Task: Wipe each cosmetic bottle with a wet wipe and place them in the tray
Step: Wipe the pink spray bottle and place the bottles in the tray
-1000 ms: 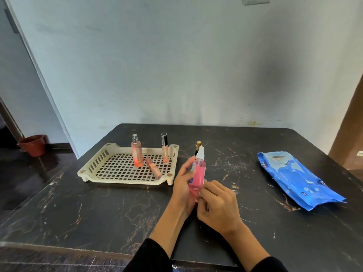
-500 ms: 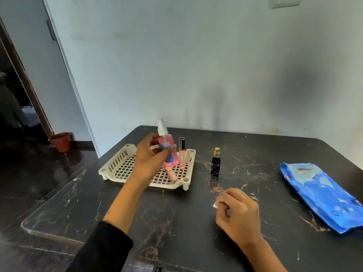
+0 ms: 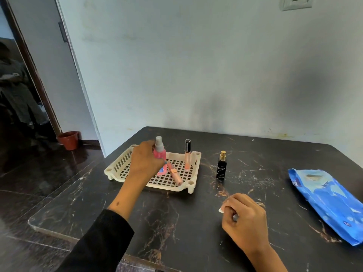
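Head view, left hand (image 3: 145,161) fingers grasping pink spray bottle (image 3: 160,154) over tray (image 3: 193,174), right hand (image 3: 246,218) pinching wipe (image 3: 221,209)

Looks like a room in a home, not a lab or shop. Cues: plain pale blue-grey painted wall (image 3: 196,65) with scuffs and stains near its base, grey wall switch plate (image 3: 296,2) at the top edge, dark brown wooden door frame (image 3: 33,75) opening onto a dim next room, terracotta plastic flower pot (image 3: 68,140) on glossy dark tiled floor (image 3: 39,173) by the doorway. Black marble-pattern worktop (image 3: 176,222) pushed against the wall, surface scratched and worn. On it only household items: cream plastic lattice tray (image 3: 194,156) with small cosmetic bottles, blue wet-wipe pack (image 3: 330,203).
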